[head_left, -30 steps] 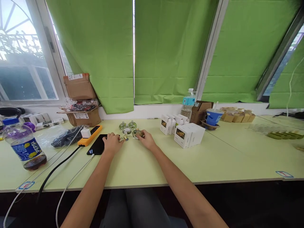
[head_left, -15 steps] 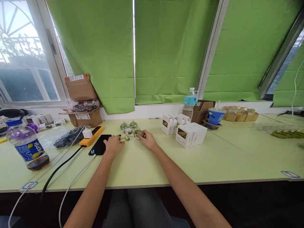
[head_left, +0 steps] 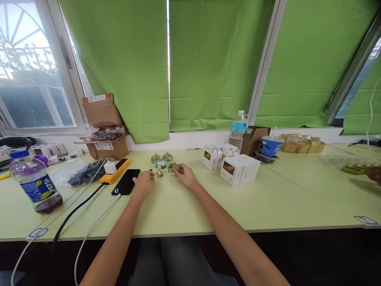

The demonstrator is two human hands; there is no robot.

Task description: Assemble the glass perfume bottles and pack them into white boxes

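My right hand (head_left: 187,176) has its fingers curled on a round, dark-gold-and-clear glass-like piece (head_left: 172,168) resting on the table. My left hand (head_left: 144,182) is closed beside the black phone (head_left: 126,182), fingers bent down to the tabletop; what they hold, if anything, is hidden. Between the hands lies a small gold, cylinder-like cap (head_left: 160,173). Just behind it several round clear glass pieces (head_left: 161,164) with shiny tops are grouped together, green table colour showing through some of them.
White boxes (head_left: 239,170) stand right of my hands, before a water bottle (head_left: 237,131) and a blue cup (head_left: 270,147). An orange power strip (head_left: 116,171), cables and a Pepsi bottle (head_left: 37,184) are at left. Another person's hand (head_left: 374,174) shows by green trays (head_left: 354,169).
My left fingers have drawn closer together, covering a small item that showed near their tips. Another person's hand has come in at the right edge. My right hand stays put.
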